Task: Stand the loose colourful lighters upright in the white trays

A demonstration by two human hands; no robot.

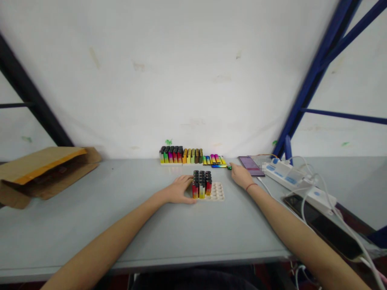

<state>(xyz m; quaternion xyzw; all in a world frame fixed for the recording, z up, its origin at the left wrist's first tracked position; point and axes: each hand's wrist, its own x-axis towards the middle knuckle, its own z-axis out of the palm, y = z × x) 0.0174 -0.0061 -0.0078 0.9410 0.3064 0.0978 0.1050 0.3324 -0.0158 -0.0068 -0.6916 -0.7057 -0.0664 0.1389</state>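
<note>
My left hand (180, 190) rests at the left side of a white tray (219, 191), its fingers spread around the tray's left end. Upright lighters with black tops (201, 184) fill the tray's left part, and round holes show at its right. Farther back, my right hand (240, 175) has its fingers closed at a small green lighter (229, 167). To the left of that hand, several shiny colourful lighters (214, 159) lie flat in a pile. Beside the pile stand rows of yellow and brown lighters (192, 156) and black-topped ones (171, 155) in trays.
An open brown paper bag (48, 169) lies at the far left. A tablet-like screen (251, 166), a white power strip (298, 181) with cables and a dark phone (325, 225) are at the right. Blue metal posts (314, 80) rise behind them.
</note>
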